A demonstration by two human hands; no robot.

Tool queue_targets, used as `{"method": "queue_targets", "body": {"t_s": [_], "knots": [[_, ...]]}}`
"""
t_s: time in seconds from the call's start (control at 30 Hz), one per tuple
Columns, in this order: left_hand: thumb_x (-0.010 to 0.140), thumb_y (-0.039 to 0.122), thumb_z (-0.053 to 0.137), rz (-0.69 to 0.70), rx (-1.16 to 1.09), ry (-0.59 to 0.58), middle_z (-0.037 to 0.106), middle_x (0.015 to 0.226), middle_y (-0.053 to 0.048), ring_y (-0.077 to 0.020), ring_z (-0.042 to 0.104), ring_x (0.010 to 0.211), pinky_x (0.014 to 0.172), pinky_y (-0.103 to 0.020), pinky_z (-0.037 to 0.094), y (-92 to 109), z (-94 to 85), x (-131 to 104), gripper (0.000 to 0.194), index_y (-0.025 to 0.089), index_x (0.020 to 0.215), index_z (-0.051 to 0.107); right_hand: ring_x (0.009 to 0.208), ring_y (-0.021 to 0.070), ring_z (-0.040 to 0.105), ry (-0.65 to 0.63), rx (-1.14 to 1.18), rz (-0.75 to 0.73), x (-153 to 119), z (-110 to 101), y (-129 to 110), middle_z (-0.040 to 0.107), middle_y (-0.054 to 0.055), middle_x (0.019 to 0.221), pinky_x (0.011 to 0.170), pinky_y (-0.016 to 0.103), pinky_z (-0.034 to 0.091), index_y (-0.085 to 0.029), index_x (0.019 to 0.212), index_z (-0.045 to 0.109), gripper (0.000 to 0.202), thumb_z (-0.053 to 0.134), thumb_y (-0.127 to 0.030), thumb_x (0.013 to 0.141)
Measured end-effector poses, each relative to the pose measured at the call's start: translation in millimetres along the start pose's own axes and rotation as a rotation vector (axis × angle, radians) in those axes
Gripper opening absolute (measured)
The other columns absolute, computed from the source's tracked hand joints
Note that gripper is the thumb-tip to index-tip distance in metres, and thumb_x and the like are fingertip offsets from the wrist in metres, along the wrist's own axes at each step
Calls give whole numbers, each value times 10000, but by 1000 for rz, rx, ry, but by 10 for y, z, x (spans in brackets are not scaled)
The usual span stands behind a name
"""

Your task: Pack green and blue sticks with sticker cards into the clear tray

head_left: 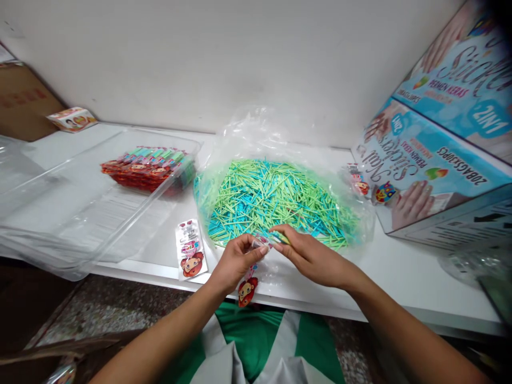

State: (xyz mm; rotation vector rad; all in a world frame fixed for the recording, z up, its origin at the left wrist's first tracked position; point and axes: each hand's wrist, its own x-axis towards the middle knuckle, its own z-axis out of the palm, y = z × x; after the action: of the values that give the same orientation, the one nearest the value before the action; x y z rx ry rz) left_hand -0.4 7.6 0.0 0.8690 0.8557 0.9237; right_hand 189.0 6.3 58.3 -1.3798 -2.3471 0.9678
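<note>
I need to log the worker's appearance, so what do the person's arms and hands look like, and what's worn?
Both forearms are bare, with no sleeves, gloves, watch or rings visible on the left hand or right hand. Below them shows a green garment with grey-white panels.

"Nail Stickers", "PERMEN KERAS" on blue carton point(424, 170)

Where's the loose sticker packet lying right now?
In the head view, the loose sticker packet lies flat near the table's front edge, left of the left hand, beside the stick pile.

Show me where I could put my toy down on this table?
Bare white table lies right of the clear bag of green and blue sticks, below the blue cardboard box. The middle is crowded: both hands work there.
</note>
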Motion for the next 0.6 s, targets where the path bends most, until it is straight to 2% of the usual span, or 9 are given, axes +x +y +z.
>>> {"method": "queue_targets", "body": {"t_s": [0.13, 0.3, 0.47, 0.6], "knots": [[696, 271, 751, 8, 35, -22, 584, 702, 15, -68, 496, 634, 616, -198, 362, -2, -2, 1, 240, 132, 754, 565, 950, 233, 612, -67, -3, 5, 21, 12, -23, 638, 109, 1078, 791, 351, 452, -181, 1182, 465, 350, 301, -407, 971], [697, 286, 747, 33, 121, -24, 614, 772, -20, -104, 535, 699, 664, -230, 397, 17, -8, -14, 246, 127, 766, 571, 1180, 242, 514, -87, 26, 3, 18, -71, -13, 515, 125, 1329, 953, 383, 404, -188, 1344, 373, 462, 305, -442, 964], [715, 293, 729, 74, 218, -63, 615, 826, -29, -126, 549, 753, 688, -245, 415, 16, -2, -22, 245, 136, 809, 565, 1250, 268, 453, -221, 11, 3, 24, -169, 11, 432, 139, 1416, 1006, 414, 362, -163, 1394, 352, 545, 301, -481, 954], [728, 285, 713, 100, 301, -63, 595, 792, -10, -113, 534, 714, 656, -234, 405, -4, -2, -25, 235, 144, 830, 554, 1105, 277, 566, -338, -13, -21, 55, -204, 12, 557, 159, 1287, 911, 404, 429, -156, 1409, 352, 543, 326, -452, 953]]}}
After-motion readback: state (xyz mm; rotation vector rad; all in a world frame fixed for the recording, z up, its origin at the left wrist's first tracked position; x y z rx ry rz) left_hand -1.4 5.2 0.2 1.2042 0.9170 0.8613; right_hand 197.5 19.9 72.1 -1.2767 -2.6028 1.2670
